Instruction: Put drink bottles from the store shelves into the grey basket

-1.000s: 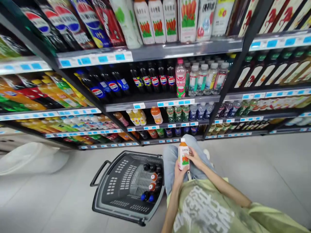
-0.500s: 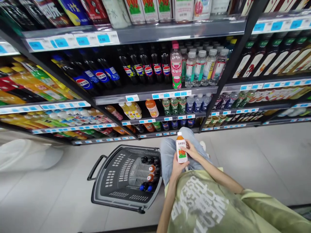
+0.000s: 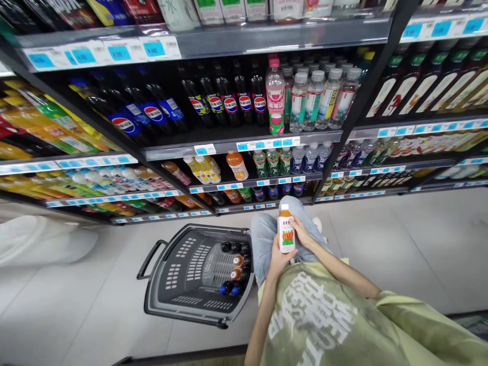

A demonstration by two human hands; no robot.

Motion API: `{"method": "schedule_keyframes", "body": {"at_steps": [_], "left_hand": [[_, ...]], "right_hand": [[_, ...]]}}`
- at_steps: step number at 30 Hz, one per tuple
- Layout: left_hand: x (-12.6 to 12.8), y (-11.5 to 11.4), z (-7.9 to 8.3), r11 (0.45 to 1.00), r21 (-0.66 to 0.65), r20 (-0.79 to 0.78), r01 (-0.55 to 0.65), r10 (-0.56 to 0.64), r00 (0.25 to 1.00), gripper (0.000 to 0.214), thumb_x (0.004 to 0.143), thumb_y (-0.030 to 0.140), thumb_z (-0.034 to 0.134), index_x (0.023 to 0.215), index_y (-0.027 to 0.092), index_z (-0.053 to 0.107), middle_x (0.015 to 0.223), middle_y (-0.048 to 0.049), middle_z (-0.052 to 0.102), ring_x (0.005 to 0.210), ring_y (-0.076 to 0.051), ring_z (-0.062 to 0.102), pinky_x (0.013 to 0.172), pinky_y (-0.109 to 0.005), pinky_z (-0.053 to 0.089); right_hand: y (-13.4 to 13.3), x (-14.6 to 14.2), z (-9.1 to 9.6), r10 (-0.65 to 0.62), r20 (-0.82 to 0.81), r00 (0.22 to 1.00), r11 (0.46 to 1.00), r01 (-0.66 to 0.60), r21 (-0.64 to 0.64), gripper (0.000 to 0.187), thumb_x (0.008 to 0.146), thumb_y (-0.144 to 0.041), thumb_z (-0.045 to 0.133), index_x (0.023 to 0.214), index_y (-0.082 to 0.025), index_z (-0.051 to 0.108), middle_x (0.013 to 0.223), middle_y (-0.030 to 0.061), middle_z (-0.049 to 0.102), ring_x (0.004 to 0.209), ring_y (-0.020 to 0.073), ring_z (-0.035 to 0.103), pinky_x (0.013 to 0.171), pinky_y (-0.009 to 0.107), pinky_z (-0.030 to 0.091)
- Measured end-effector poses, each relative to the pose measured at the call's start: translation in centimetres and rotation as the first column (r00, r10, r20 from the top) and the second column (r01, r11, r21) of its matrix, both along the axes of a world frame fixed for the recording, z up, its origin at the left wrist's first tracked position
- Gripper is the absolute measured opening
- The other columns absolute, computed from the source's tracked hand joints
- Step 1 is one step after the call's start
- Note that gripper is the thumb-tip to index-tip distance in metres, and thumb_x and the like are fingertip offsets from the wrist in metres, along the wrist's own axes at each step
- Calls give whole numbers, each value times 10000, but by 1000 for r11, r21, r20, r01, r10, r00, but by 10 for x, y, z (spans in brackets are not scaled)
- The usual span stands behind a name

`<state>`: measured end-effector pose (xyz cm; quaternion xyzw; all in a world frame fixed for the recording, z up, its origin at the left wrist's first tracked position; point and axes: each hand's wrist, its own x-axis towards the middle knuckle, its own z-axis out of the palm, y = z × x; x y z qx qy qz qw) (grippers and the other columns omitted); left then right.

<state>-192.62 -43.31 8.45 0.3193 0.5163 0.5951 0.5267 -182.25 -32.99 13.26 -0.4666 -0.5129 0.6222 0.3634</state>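
Observation:
A juice bottle (image 3: 286, 233) with a white cap, orange contents and a carrot picture on its white label is held upright over my lap. My left hand (image 3: 279, 258) is wrapped round its lower left side. Against its upper right side are the fingers of my right hand (image 3: 301, 234), also closed on it. Beside my left leg stands a grey shopping basket (image 3: 179, 269). Inside, at its right end, lie several bottles, among them dark ones with black caps, two with orange necks (image 3: 237, 274) and two with blue caps (image 3: 231, 288).
Drink shelves (image 3: 244, 147) rise in front of me, packed with cola, water and juice bottles above blue price tags. One pink bottle (image 3: 275, 96) stands at a shelf edge. A whitish rounded object (image 3: 41, 239) sits at the far left on the tiled floor (image 3: 404, 244).
My right hand has slid from the front of the label to the bottle's upper right side, uncovering the carrot picture. The view has shifted slightly.

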Motion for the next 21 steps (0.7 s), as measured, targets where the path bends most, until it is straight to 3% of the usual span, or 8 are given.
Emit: {"method": "schedule_keyframes", "body": {"at_steps": [12, 16, 21], "left_hand": [[3, 1, -15, 982, 61, -151, -181, 188, 971, 962, 613, 250, 891, 1470, 125, 470, 1504, -219, 555, 1349, -395, 595, 1153, -503, 485], [3, 0, -18, 979, 65, -234, -192, 202, 951, 1024, 549, 209, 919, 1480, 180, 494, 1501, -177, 557, 1408, -380, 540, 1229, -524, 419], [-1, 0, -17, 981, 79, -363, -178, 194, 912, 968, 584, 217, 896, 1484, 188, 539, 1423, -153, 578, 1381, -360, 550, 1221, -522, 425]], "right_hand": [[-3, 1, 2, 64, -47, 997, 998, -64, 0, 487, 824, -549, 712, 1187, -248, 588, 1166, 30, 745, 1098, 213, 711, 1041, 366, 558], [-3, 0, 2, 39, -97, 995, 999, -39, 3, 484, 816, -547, 754, 1174, -260, 598, 1148, 15, 750, 1124, 235, 700, 1063, 400, 540], [1, 1, -7, 6, -165, 986, 999, -13, -44, 460, 736, -592, 857, 1061, -327, 668, 1097, 28, 773, 1096, 295, 719, 1004, 437, 567]]}}
